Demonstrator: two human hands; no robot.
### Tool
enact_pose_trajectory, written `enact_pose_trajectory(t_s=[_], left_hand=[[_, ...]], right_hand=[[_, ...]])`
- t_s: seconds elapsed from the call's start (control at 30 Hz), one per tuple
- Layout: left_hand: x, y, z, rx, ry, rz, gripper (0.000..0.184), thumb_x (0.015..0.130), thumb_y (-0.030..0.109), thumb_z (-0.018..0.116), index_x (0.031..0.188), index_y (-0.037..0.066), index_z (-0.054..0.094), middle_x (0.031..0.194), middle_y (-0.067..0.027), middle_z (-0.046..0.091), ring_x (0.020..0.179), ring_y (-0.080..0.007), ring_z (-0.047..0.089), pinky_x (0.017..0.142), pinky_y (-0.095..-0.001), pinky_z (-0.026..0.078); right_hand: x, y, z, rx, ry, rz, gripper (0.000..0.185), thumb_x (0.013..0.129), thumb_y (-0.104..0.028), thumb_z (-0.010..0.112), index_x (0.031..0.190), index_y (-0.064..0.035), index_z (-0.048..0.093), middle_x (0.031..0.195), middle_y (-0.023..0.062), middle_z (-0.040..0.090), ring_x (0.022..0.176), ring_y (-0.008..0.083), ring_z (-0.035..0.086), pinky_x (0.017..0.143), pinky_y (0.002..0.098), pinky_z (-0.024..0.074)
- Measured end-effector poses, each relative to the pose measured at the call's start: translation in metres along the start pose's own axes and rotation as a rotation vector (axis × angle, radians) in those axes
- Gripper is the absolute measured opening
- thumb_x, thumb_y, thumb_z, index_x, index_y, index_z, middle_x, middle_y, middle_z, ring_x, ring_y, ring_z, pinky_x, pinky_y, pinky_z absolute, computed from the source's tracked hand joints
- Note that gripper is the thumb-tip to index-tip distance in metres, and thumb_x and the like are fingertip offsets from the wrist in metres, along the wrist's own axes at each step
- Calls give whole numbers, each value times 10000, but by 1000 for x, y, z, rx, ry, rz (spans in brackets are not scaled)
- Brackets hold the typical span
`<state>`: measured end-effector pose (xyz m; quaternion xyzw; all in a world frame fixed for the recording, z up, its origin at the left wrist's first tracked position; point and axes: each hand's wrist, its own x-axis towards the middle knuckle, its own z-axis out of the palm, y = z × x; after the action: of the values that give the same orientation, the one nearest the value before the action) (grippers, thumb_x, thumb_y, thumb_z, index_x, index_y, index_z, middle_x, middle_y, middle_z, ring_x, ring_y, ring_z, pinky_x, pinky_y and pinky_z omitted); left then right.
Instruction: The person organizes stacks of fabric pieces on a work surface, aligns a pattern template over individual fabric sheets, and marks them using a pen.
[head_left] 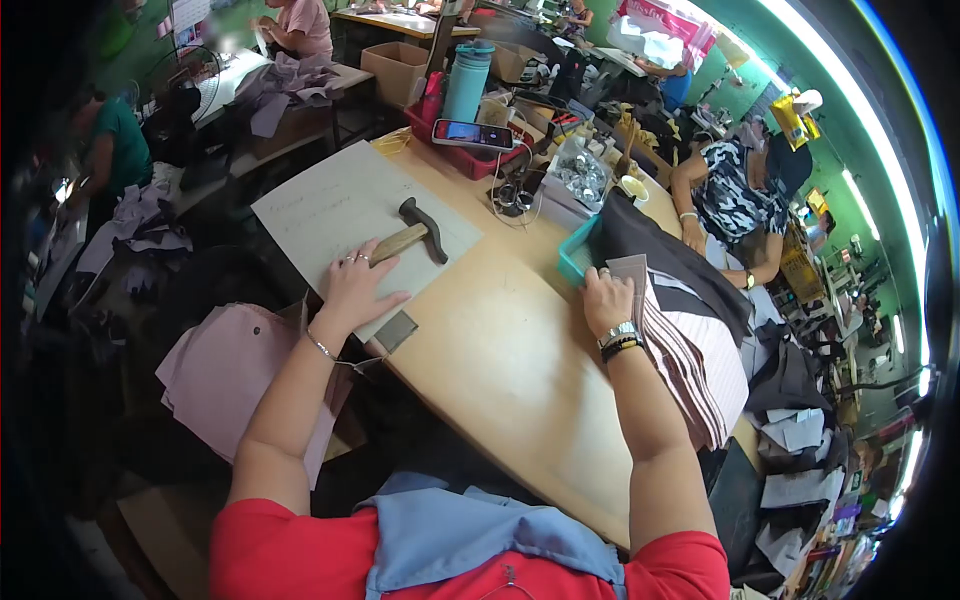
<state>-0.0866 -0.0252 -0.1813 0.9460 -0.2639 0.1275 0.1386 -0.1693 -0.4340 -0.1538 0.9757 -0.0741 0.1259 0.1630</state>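
Note:
My left hand lies with its fingers spread on a pale marked board, beside the wooden handle of a hammer. A small grey square piece lies at the board's near corner. My right hand is at the top left edge of a fanned stack of light striped pieces, its fingers bent near a brownish strip; whether they pinch anything is hidden. Just beyond that hand is a teal basket, with dark cloth lying beside it and over the stack.
A red tray holds a teal bottle and a phone. Past it sits a box of small metal parts. Pink pieces hang left of the wooden table. A co-worker leans in at the right.

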Motion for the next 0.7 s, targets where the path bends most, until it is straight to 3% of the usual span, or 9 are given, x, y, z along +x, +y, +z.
enact_pose_trajectory(t_s=[0.13, 0.17, 0.7], left_hand=[[1, 3, -2, 11, -5, 4, 609, 775, 565, 645, 1248, 183, 613, 1423, -176, 403, 1232, -364, 455, 980, -530, 360], [2, 4, -2, 5, -8, 6, 606, 775, 561, 646, 1249, 184, 612, 1423, -171, 405, 1231, -362, 456, 980, -529, 360], [0, 4, 6, 32, 42, -6, 572, 794, 522, 643, 1252, 182, 601, 1430, -158, 414, 1205, -373, 465, 1007, -552, 320]], right_hand=[[-1, 1, 2, -10, 27, 12, 137, 878, -244, 597, 931, -125, 555, 901, 80, 645, 842, 268, 649, 774, 426, 401], [-3, 1, 0, 24, 62, 8, 53, 899, -160, 512, 885, -136, 557, 853, 83, 645, 818, 262, 651, 775, 439, 398], [-14, 30, -35, 98, 127, -13, 154, 890, -257, 577, 876, -119, 508, 839, 72, 626, 796, 263, 634, 742, 435, 365]])
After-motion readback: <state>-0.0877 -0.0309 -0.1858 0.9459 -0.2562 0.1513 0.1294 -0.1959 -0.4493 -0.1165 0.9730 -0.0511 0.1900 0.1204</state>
